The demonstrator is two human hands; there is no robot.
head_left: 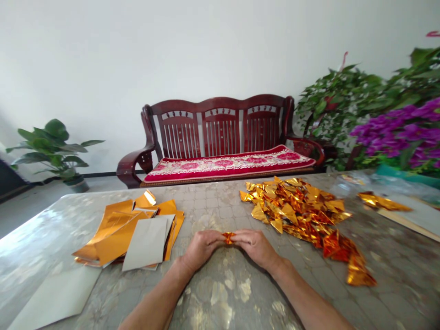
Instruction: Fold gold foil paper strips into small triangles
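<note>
Between my two hands, over the middle of the table, is a small folded piece of gold foil paper (228,237). My left hand (202,247) pinches its left end and my right hand (256,245) pinches its right end, with fingertips close together. Most of the piece is covered by the fingers. Left of my hands lies a loose stack of gold foil sheets (113,233), with a grey-backed sheet (146,243) on top. To the right spreads a heap of folded gold foil pieces (302,206), trailing toward the near right.
A pale sheet (58,298) lies at the table's (213,293) near left. Clear plastic (350,183) and another gold foil piece (381,201) rest at the far right, by purple flowers (405,130). Behind the table stands a wooden bench (220,123); a potted plant (57,149) is at left.
</note>
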